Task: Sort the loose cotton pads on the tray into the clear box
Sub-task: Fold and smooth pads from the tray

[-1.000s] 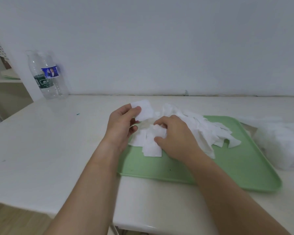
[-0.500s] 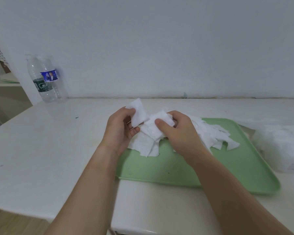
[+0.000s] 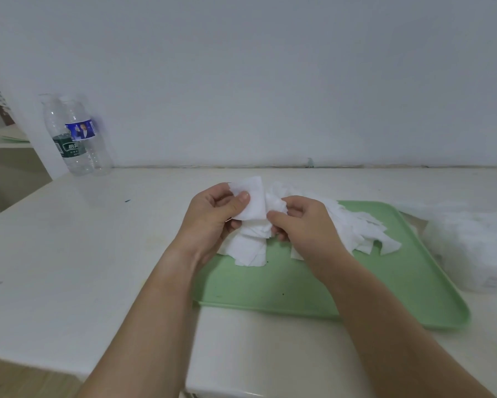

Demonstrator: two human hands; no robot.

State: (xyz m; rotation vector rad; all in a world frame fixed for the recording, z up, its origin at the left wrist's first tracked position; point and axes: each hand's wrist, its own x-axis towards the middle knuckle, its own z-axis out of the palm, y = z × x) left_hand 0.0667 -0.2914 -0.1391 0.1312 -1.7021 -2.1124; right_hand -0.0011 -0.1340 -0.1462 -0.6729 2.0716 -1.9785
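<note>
where the hands point(image 3: 210, 216) point(image 3: 304, 222) meet, both pinch cotton pads point(image 3: 255, 206).

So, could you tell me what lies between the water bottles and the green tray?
In the head view, the table between the bottles and the tray is bare, save one tiny dark speck.

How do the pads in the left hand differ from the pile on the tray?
The held pads are lifted off the tray, pinched by the left hand; the pile lies on it. The held pads look roughly stacked; the pile is fanned out at mixed angles. The held pads are few; the pile is many. Both are white, squarish cotton pads.
</note>
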